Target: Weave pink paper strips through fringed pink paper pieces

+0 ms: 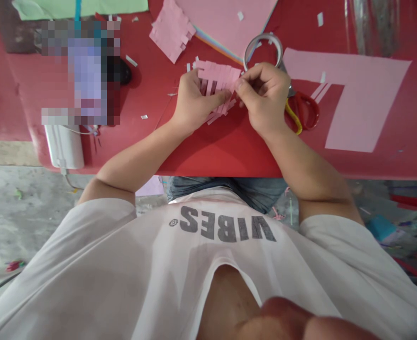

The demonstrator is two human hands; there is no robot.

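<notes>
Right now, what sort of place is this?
Likely a papercraft workspace: woven pink paper strips, red-and-yellow-handled scissors and a round grey tape roll.

Dark capital lettering reading "VIBES" stood upside down on the person's white T-shirt, beside a small round emblem.

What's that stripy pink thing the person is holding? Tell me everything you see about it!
The pink piece looks like paper: narrow strips, seemingly woven together, with dark gaps between some. Loose strip ends stick out along its lower edge. It's held above or on the red table; I can't tell which. The left hand grips it, thumb across the front; the right hand pinches its right edge.
</notes>
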